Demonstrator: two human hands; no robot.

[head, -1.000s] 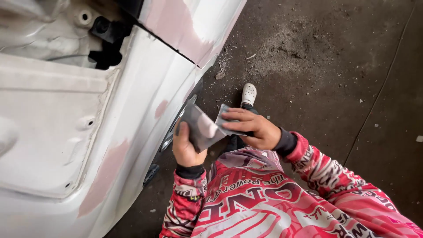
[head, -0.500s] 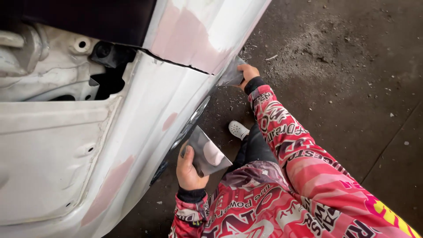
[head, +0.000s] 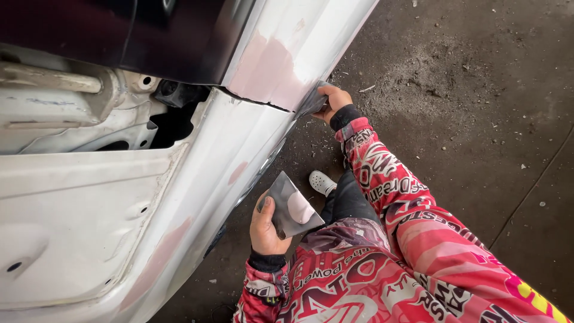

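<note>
Left hand gripping a flat grey board with pink filler, right hand pressing a grey spreader on the white car panel bottom edge, bare floor beside

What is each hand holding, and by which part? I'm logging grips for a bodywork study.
The left hand pinches a grey metal plate by its lower left edge. The right hand presses a small grey spreader against the white car panel.
</note>
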